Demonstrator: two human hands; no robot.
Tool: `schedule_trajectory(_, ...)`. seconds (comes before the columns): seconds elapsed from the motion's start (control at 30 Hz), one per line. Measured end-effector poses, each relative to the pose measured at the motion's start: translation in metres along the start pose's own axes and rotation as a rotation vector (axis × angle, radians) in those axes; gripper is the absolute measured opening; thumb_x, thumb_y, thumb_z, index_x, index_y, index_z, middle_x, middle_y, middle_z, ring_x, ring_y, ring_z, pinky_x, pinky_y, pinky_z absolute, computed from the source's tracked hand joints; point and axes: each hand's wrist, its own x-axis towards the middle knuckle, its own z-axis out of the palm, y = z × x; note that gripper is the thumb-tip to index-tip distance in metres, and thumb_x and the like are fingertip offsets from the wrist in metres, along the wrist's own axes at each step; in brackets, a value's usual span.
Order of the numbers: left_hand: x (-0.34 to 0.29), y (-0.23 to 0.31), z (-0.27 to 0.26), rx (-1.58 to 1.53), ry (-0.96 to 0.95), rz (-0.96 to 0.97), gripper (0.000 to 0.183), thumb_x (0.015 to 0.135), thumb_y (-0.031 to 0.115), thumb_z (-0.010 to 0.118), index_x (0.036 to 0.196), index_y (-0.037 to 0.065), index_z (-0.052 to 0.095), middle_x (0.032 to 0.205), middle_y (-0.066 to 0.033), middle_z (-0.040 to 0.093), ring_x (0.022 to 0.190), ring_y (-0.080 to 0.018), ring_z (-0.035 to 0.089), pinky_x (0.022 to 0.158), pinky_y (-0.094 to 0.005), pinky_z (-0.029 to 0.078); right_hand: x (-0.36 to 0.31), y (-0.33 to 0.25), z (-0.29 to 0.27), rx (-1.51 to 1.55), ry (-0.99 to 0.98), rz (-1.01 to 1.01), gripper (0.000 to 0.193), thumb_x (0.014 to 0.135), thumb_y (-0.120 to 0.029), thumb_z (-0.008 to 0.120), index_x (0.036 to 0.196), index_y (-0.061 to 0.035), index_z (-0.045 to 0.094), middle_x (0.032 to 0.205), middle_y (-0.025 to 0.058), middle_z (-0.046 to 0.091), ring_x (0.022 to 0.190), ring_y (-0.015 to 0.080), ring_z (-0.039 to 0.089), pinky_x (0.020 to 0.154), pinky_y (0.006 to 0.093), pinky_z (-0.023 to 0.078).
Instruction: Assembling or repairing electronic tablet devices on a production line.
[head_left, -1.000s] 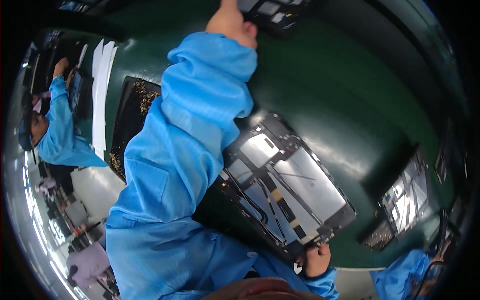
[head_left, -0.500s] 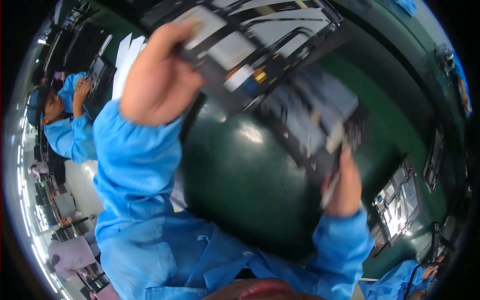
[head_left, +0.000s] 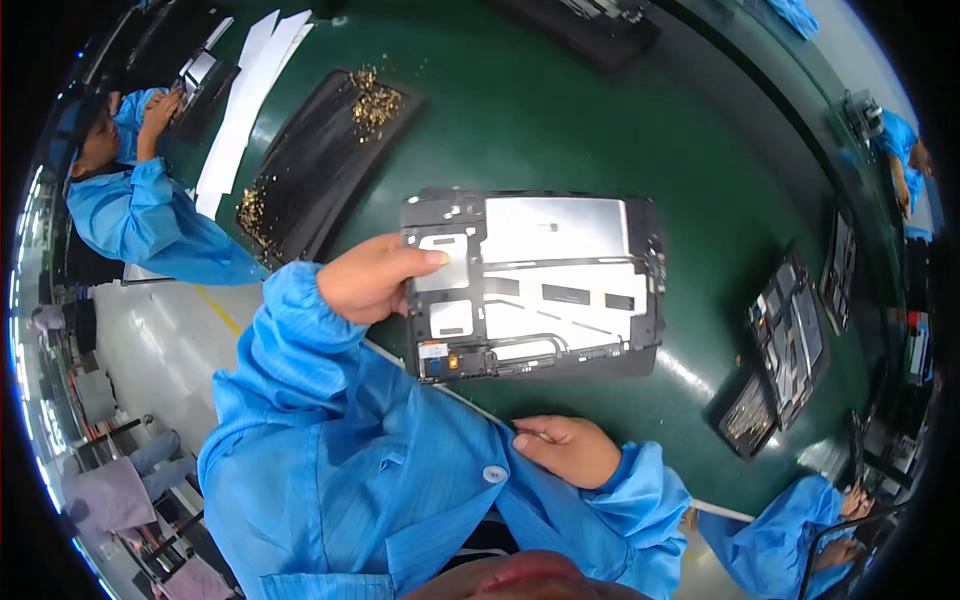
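My left hand [head_left: 368, 280] grips an opened tablet-like device [head_left: 555, 230] by its left edge, thumb on top and fingers underneath. The device lies nearly level above the green table, its silver plates, black frame and thin cables facing up. A dark layer shows below its lower right edge; I cannot tell whether it is a separate part. Close to my body, at the near table edge, my right hand [head_left: 570, 450] is closed with the thumb against curled fingers. Whatever it may hold is hidden.
A black mat [head_left: 325, 160] with scattered gold-coloured screws lies far left, beside white paper strips [head_left: 250, 100]. More opened devices [head_left: 790, 340] lie at right, near a small tray of parts [head_left: 748, 415]. Co-workers in blue sit left [head_left: 150, 220] and lower right [head_left: 770, 530].
My left hand has brought the device down and nearer, levelling it. My right hand has left the second dark panel and drawn back to the table edge. The mat with screws is now visible.
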Motion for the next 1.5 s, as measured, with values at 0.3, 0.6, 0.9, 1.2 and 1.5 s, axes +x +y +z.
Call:
schedule_trajectory(0.3,0.040,0.038,-0.100,1.631,1.329,0.495,0.031,0.076,0.030,0.052,0.094,0.004,0.058,0.085,-0.0184,0.057,0.080,-0.0352,0.052,0.074,-0.0399,0.041,0.008,0.011,0.031,0.161,0.281,-0.101,0.033,0.080,-0.025,0.050,0.102,-0.0001,0.052,0.094,0.0141,0.057,0.087,0.0208,0.054,0.078,0.0262,0.041)
schedule_trajectory(0.6,0.013,0.045,-0.063,1.325,1.130,0.828,0.025,0.079,0.023,0.050,0.085,0.001,0.059,0.081,-0.0177,0.057,0.075,-0.0333,0.054,0.069,-0.0363,0.043,0.035,-0.011,0.041,0.251,0.379,-0.116,0.031,0.080,-0.026,0.051,0.097,-0.0004,0.055,0.086,0.0127,0.059,0.080,0.0193,0.055,0.073,0.0268,0.042)
schedule_trajectory(0.9,0.012,0.054,-0.050,1.865,0.964,1.132,0.016,0.076,0.015,0.050,0.078,0.000,0.058,0.070,-0.0156,0.057,0.067,-0.0311,0.054,0.061,-0.0367,0.044,0.064,-0.046,0.042,0.391,0.489,-0.152,0.033,0.081,-0.027,0.049,0.097,0.0008,0.054,0.081,0.0095,0.058,0.077,0.0161,0.053,0.071,0.0255,0.041)
schedule_trajectory(1.2,0.018,0.053,-0.044,1.774,0.808,0.928,0.019,0.077,0.015,0.051,0.080,-0.002,0.058,0.079,-0.0181,0.057,0.076,-0.0319,0.054,0.068,-0.0366,0.044,0.051,-0.048,0.034,0.531,0.368,-0.069,0.039,0.081,-0.031,0.048,0.105,-0.0003,0.049,0.079,0.0028,0.054,0.065,0.0077,0.046,0.055,0.0203,0.039)
schedule_trajectory(1.5,-0.029,0.027,0.029,1.766,0.342,1.383,0.024,0.061,-0.006,0.063,0.083,-0.002,0.054,0.079,-0.0150,0.055,0.074,-0.0299,0.055,0.067,-0.0351,0.046,0.035,-0.093,-0.003,0.364,0.477,-0.434,0.039,0.081,-0.033,0.045,0.100,0.0014,0.052,0.081,0.0079,0.055,0.073,0.0178,0.051,0.067,0.0268,0.041)
